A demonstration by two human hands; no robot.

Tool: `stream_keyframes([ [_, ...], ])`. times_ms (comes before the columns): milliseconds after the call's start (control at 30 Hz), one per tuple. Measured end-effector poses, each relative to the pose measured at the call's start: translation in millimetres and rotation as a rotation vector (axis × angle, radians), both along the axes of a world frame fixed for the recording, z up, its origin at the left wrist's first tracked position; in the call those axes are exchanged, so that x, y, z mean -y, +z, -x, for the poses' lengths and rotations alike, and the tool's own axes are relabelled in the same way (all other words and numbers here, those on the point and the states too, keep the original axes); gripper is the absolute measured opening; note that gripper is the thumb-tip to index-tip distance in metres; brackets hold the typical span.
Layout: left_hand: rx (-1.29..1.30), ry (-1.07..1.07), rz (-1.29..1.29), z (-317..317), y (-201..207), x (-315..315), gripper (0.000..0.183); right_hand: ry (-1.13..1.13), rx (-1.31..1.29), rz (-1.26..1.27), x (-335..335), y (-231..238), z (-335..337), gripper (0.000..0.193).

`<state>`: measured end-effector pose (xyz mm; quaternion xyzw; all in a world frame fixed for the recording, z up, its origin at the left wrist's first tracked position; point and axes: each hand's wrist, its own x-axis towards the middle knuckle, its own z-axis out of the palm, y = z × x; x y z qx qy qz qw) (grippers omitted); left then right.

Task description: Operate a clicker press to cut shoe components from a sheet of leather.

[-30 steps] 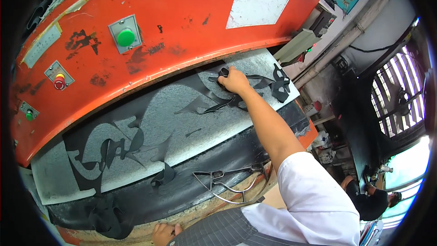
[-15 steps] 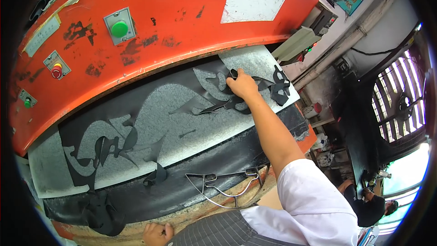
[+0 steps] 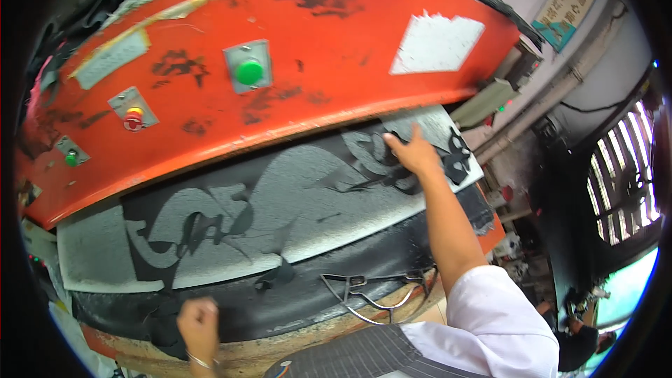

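A person is standing at a red-orange metal machine with a broad curved front (image 3: pixel 336 56), seen from above. In front of it, a long pale grey board (image 3: pixel 91 252) is lying across a dark-topped counter (image 3: pixel 308 308) and bearing a thin, limp black sheet with large curved cut-outs (image 3: pixel 241 170), stretching along the machine's lower edge.

The right hand (image 3: pixel 416 154) is hovering at or just over the sheet's right end, thumb and forefinger standing wide apart, with nothing visibly gripped between them; blur is hiding whether it is touching. Beyond it, a tangle of black looped strips (image 3: pixel 458 157) is lying at the board's right end. The left hand (image 3: pixel 199 322) is curling into a loose fist near the counter's front edge; whether it is holding anything, I cannot tell. A bent metal-strip frame (image 3: pixel 358 281) is resting near the front, apart from both hands.

The step in hand is seemingly working the sheet's right end by hand. The next move is probably calling for a light pinch on one thin edge, with fingers staying clear of the machine.
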<state>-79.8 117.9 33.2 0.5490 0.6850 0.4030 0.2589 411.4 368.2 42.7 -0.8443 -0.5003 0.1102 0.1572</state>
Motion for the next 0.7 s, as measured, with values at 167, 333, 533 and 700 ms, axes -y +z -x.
stream_keyframes([
  [167, 0.102, 0.288, -0.339, 110, 19, -135, 0.06, 0.373, -0.251, -0.382, 25, 54, 108, 0.074],
  [333, -0.403, 0.835, -0.674, 189, 49, -197, 0.071, 0.598, -0.557, -0.697, 21, 114, 220, 0.053],
  [533, 0.109, 0.285, -0.495, 152, 66, -122, 0.06, 0.568, -0.587, -0.721, 50, 91, 215, 0.035],
  [700, -0.128, -0.018, 0.017, 28, 24, 15, 0.016, 0.583, -0.49, -0.488, 94, 48, 197, 0.031],
])
